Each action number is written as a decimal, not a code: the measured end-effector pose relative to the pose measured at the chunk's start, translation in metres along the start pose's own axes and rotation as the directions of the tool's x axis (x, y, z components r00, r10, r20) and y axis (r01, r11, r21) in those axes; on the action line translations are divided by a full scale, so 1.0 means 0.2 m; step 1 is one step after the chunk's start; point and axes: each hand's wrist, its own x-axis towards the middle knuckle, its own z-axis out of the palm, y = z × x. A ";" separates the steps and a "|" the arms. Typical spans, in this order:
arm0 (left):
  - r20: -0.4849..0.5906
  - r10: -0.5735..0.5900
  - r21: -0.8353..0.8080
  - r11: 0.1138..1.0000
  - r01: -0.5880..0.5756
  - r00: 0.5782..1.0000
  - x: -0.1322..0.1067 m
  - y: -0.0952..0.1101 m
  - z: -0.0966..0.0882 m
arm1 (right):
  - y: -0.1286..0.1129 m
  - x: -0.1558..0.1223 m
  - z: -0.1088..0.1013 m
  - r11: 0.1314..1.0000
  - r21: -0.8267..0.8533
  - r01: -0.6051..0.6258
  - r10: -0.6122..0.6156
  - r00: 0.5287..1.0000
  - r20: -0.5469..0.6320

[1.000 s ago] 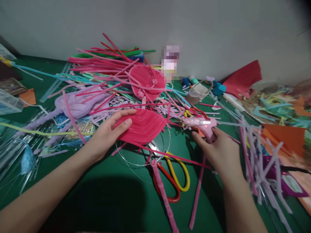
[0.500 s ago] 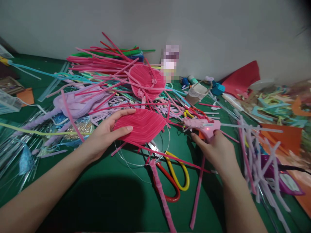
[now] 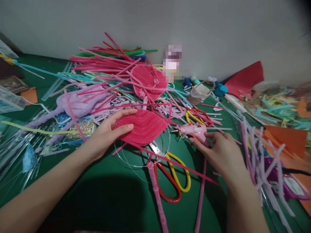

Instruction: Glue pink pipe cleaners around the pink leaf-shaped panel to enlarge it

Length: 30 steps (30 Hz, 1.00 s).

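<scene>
My left hand [image 3: 107, 132] rests on the left end of a pink leaf-shaped piece made of pipe cleaners [image 3: 145, 127], thumb on top and fingers along its upper edge. My right hand [image 3: 220, 152] grips a pink hot glue gun [image 3: 193, 130] by its handle; the nozzle points left, close to the right tip of the pink piece. A second, rounder pink pipe-cleaner piece [image 3: 148, 81] lies further back. Thin wire loops [image 3: 136, 161] lie under the leaf piece on the green table [image 3: 102, 194].
Scissors with red and yellow handles [image 3: 173, 179] lie in front of the leaf piece. A heap of pink, purple and green pipe cleaners [image 3: 102, 74] fills the back. Lilac pipe cleaners [image 3: 262, 161], paper scraps [image 3: 279, 110] and red felt [image 3: 245, 79] are at the right; clear wrappers [image 3: 17, 152] at the left.
My right hand has moved the glue gun left and turned it, bringing the nozzle closer to the pink leaf piece. My left hand has stayed on the piece.
</scene>
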 end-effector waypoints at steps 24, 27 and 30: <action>0.118 0.014 0.034 0.999 -0.018 0.993 0.00 -0.01 0.00 | -0.38 -0.17 0.03 0.693 0.429 0.579 -0.657 0.752 0.046; 0.119 0.047 0.087 0.995 -0.057 0.992 0.00 -0.01 -0.01 | -0.37 -0.17 0.04 0.702 0.417 0.577 -0.637 0.771 0.006; 0.129 0.058 0.124 0.989 -0.075 0.990 0.01 -0.02 -0.01 | -0.36 -0.17 0.05 0.700 0.407 0.586 -0.638 0.770 -0.013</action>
